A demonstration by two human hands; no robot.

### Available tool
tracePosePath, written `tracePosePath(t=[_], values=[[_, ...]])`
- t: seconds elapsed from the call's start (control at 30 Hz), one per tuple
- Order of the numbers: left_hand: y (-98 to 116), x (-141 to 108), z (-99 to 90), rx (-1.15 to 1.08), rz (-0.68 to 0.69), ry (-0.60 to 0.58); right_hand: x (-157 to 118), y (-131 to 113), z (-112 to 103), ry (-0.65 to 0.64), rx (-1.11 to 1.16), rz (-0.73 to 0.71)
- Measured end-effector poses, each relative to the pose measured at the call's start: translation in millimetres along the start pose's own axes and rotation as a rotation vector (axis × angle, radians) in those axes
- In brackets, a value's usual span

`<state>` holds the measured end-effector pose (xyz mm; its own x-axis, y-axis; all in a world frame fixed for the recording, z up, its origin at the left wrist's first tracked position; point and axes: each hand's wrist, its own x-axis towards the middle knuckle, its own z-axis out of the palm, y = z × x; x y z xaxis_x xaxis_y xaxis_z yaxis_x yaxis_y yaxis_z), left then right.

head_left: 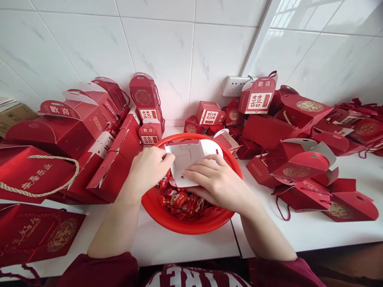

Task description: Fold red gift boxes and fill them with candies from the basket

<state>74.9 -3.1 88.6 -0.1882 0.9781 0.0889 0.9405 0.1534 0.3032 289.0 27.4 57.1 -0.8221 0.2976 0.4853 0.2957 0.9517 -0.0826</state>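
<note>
A red candy gift box with a white inside (187, 159) is tilted over a red plastic basket (191, 228), its white inner side facing up. My left hand (151, 171) is closed at the box's left edge, with thumb and bent fingers by the rim. My right hand (217, 179) grips the box's near right side; its fingers lie across the white panel and the thumb is by the lower edge. Beneath the box, red-wrapped candies (185, 203) fill the basket's bottom. The outer face of the box is mostly hidden.
Red gift boxes (68, 123) crowd the left, with a rope-handled red bag (36, 171) nearer me. Upright boxes (146, 99) stand by the tiled wall. More boxes (299, 163) are piled on the right. A white power strip (235, 85) is at the wall.
</note>
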Motion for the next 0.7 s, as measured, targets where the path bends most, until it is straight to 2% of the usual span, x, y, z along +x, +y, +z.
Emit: tracePosePath(t=[0.13, 0.3, 0.5, 0.57, 0.7], values=[[0.0, -0.3, -0.3, 0.013, 0.038, -0.032, 1.2, -0.1, 5.1, -0.012, -0.113, -0.032], [-4.2, 2.0, -5.1, -0.028, -0.022, -0.035, 3.7, -1.0, 6.0, -0.031, -0.054, -0.031], [-10.0, 3.0, -14.9, 0.004, -0.115, -0.031, 3.2, -2.6, 11.4, -0.092, -0.041, 0.042], [-10.4, 2.5, -15.9, -0.002, -0.107, -0.036, 2.8, -3.0, 14.9, -0.106, -0.041, 0.041], [-7.1, 1.2, -11.8, -0.073, -0.035, -0.118, 2.4, -1.6, 19.2, -0.085, -0.112, 0.078]])
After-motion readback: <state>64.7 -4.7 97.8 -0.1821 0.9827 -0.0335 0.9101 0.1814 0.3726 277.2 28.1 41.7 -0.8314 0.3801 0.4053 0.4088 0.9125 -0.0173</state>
